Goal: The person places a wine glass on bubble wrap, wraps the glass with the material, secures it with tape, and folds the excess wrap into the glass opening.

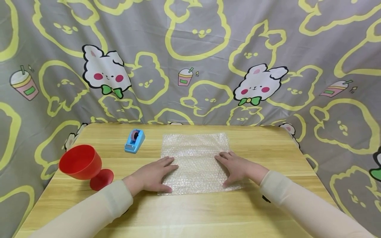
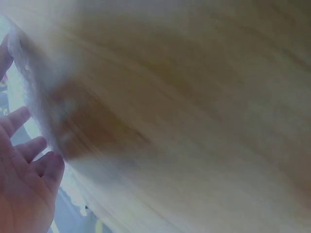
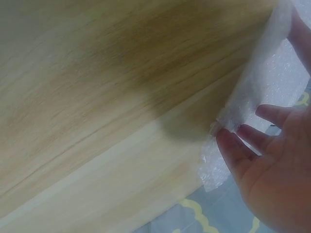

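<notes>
One bubble wrap sheet point(image 1: 194, 165) lies flat, mid-table point(image 1: 184, 218). Left hand point(image 1: 154, 175), right hand point(image 1: 236, 168) at opposite side edges, fingers spread, grasping nothing, seemingly steadying sheet. Tape dispenser point(image 1: 134, 142), red goblet point(image 1: 81, 162) to left, probably leaving wrap room.

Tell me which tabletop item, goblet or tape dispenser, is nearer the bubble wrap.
The blue tape dispenser; the red goblet stands farther left of the bubble wrap.

A gray cloth point(image 1: 212, 71) hangs round the wood counter point(image 1: 268, 142) from nine o'clock, past twelve, to three. It has yellow animals point(image 1: 201, 32), white bunnies point(image 1: 259, 82) and pink cups point(image 1: 185, 79). The counter shines at six o'clock.
</notes>
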A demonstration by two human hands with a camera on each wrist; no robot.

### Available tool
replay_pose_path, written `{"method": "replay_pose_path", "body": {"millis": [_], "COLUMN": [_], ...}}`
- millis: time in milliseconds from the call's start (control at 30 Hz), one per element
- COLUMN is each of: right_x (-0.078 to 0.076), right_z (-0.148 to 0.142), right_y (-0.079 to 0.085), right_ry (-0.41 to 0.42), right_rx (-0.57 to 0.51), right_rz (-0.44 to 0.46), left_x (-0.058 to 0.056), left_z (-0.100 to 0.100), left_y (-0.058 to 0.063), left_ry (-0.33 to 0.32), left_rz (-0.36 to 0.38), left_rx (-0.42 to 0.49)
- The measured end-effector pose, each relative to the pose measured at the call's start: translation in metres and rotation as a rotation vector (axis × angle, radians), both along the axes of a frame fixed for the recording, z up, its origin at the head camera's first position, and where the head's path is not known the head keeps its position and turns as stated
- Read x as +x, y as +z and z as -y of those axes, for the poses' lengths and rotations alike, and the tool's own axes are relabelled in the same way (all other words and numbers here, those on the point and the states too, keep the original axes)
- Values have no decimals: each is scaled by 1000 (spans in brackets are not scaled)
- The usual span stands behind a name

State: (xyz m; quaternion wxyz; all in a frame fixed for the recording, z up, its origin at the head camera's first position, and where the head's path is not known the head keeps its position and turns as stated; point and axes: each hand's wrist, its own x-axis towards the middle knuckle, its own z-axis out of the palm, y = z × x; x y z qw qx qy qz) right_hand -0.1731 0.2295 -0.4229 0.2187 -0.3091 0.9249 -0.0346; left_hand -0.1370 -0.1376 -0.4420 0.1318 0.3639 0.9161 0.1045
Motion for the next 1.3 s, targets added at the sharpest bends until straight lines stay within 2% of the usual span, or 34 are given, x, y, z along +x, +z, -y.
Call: {"method": "replay_pose_path", "body": {"millis": [233,500,667,800,967,1300], "right_x": [0,1,1,2,2,3], "right_z": [1,2,5,6,7,7], "right_y": [0,2,1,2,3,2], "right_ry": [-15,-27,-18,-11,-22,-35], "right_rx": [7,17,15,11,10,25], "right_rz": [3,-6,-9,-15,-17,-18], "left_x": [3,8,12,15,19,28], "left_z": [7,15,24,32,42,58], "left_y": [1,11,26,43,64,83], "left_ry": [-1,64,99,127,192,293], "left_rz": [-32,-122,-221,-293,-330,-429], "left_rx": [-1,77,93,108,114,82]}}
